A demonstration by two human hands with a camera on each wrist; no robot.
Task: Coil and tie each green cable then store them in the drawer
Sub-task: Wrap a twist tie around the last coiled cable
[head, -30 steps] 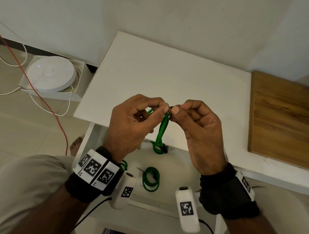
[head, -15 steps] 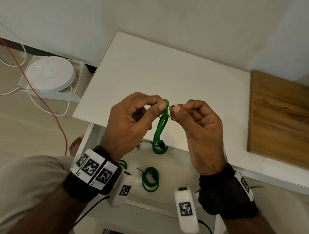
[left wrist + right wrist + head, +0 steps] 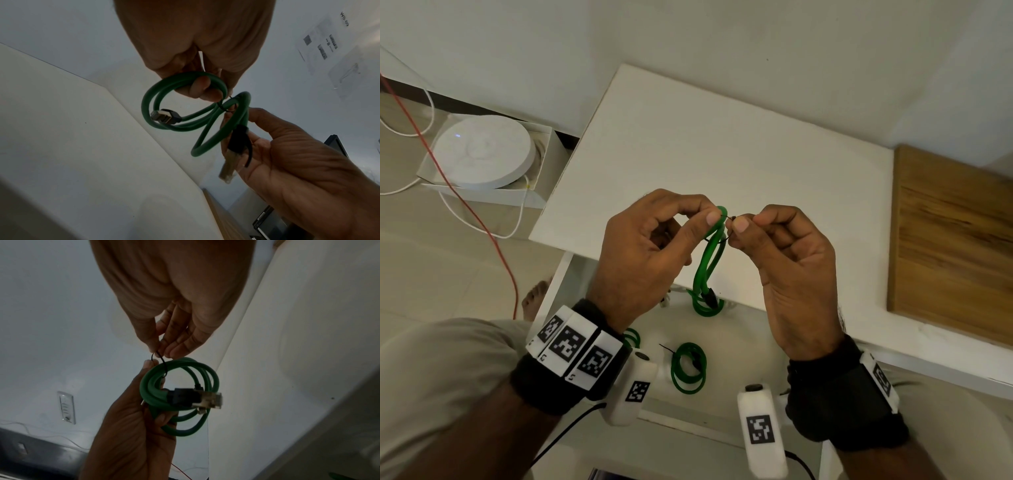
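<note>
A coiled green cable point(image 3: 709, 260) hangs between my hands above the front edge of the white table point(image 3: 722, 147). My left hand point(image 3: 709, 222) pinches the coil's top loop, with a finger hooked through the coil point(image 3: 185, 91). My right hand point(image 3: 736, 224) pinches the end of a thin black tie point(image 3: 162, 363) that is looped round the strands. A black connector point(image 3: 185, 396) sticks out of the coil. Below my hands the white drawer point(image 3: 743, 346) stands open, with a tied green coil point(image 3: 687, 368) inside and another green coil point(image 3: 632, 337) partly hidden by my left wrist.
A wooden board point(image 3: 955, 246) lies on the table's right side. On the floor to the left, a round white device point(image 3: 482, 150) sits in a box, with a red wire point(image 3: 465, 205) and white wires running past it. A bare foot point(image 3: 536, 298) shows by the drawer.
The coil's top loop has come up above my left thumb. The short black tie end between the two thumbs now shows more clearly. Both hands stay close together.
</note>
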